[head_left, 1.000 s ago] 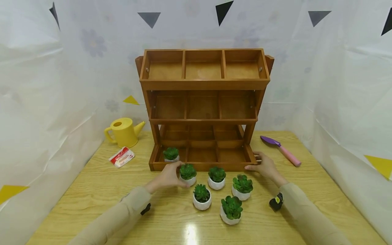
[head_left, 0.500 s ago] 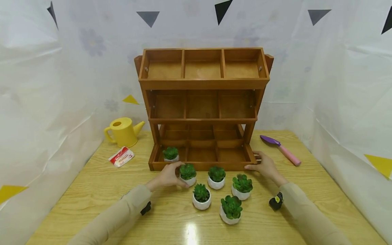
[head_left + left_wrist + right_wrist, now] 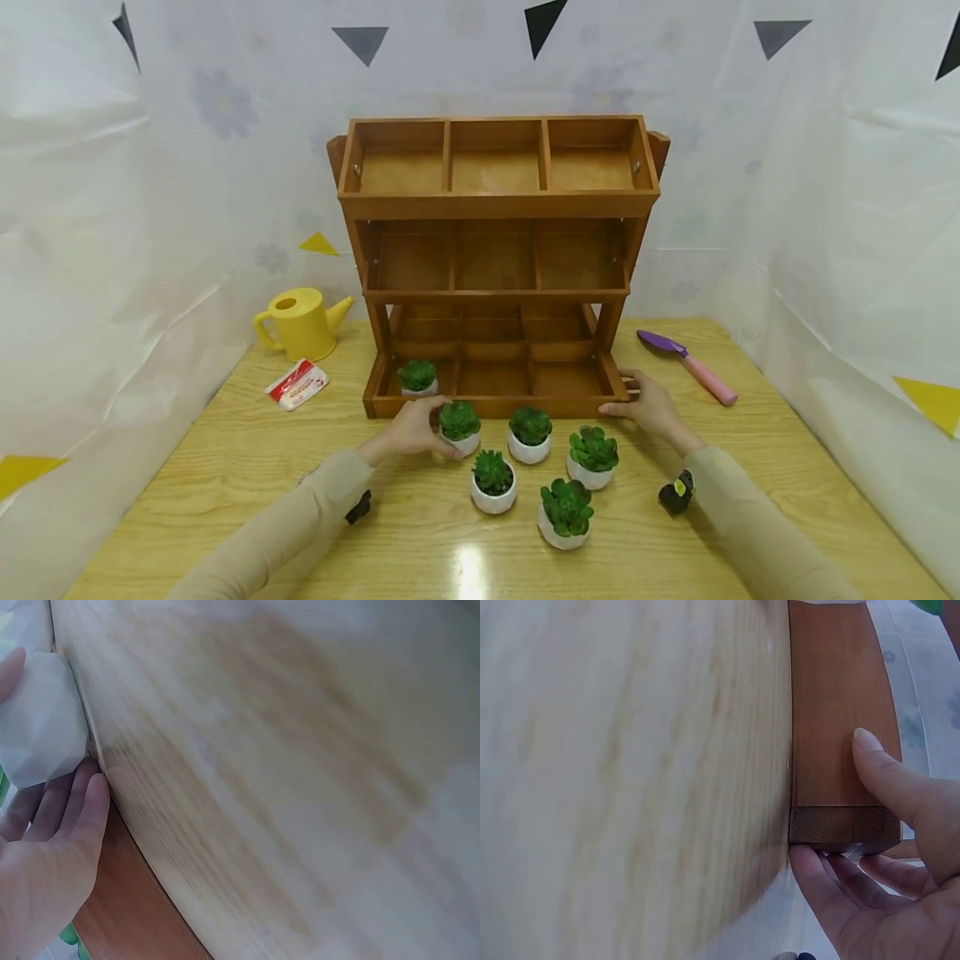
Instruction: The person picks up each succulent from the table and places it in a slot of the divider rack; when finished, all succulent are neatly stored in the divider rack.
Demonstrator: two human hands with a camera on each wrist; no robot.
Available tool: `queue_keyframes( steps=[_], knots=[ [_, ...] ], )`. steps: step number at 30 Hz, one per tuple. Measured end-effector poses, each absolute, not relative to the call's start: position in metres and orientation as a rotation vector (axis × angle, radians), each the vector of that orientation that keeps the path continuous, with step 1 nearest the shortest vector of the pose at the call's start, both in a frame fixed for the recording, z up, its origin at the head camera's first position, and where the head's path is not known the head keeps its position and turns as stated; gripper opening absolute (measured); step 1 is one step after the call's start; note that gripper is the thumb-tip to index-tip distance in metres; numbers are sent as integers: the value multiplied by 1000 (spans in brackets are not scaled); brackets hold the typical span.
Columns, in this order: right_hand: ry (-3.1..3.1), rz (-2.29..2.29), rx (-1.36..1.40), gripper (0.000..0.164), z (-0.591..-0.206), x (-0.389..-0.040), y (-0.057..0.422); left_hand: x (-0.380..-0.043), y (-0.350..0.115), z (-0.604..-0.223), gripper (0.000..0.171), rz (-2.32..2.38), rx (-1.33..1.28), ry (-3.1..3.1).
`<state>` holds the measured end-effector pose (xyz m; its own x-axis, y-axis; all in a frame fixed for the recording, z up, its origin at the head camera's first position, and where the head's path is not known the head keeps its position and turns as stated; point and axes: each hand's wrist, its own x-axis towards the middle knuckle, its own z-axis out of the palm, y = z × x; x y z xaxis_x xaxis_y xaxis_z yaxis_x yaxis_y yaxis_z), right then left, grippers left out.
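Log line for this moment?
left hand: holds potted succulent | right hand: grips rack corner | bottom-left compartment: another succulent | table: four more

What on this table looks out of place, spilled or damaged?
Nothing looks spilled or damaged; the potted succulent in the left hand stands upright. Only the red-and-white card seems slightly out of place: it lies at a slant before the yellow watering can, perhaps unrelated to plants.
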<state>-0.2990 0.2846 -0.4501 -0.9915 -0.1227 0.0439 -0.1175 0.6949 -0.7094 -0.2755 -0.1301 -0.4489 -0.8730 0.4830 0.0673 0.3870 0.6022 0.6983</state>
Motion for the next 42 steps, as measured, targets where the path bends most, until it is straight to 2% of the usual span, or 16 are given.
queue_keyframes(
  steps=[26,37,42],
  knots=[
    [2896,-1203,-200,91,-450,-299,285,-271,-130,-447,86,1122,618,2711],
    [2883,-1222,-208,90,-450,-298,285,-269,-120,-441,58,1322,756,2710],
    [2881,-1218,-203,91,-450,-298,285,-268,-113,-436,55,1395,768,2706]
  ],
)
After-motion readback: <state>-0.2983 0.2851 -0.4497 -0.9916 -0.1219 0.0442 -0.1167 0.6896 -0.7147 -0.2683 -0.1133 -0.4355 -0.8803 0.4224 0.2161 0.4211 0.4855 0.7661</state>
